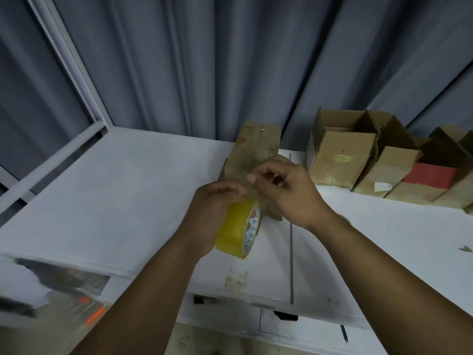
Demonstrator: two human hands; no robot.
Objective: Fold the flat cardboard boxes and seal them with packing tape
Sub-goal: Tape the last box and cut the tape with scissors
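Blur smears the near left corner, below the left forearm: a dark shape with orange flecks (84,303), too streaked to name. Under the forearms, drawer fronts (302,329) are cut off by the frame's lower edge.

The left hand (213,208) is wrapped around a yellow tape roll (236,230). Its white core shows blue triangles and reddish marks, but no word can be read. Just right of it, the right hand (288,192) has thumb and forefinger pinched together above the roll. Whether they hold the clear tape end cannot be told.

Directly behind both hands, partly hidden by them, a flat cardboard box (258,147) lies on the white surface (128,201). Beyond the right hand stand folded boxes (340,155). One carries a red panel (430,176) and another a small white sticker (382,187), both unreadable. Grey curtain (230,60) hangs behind.
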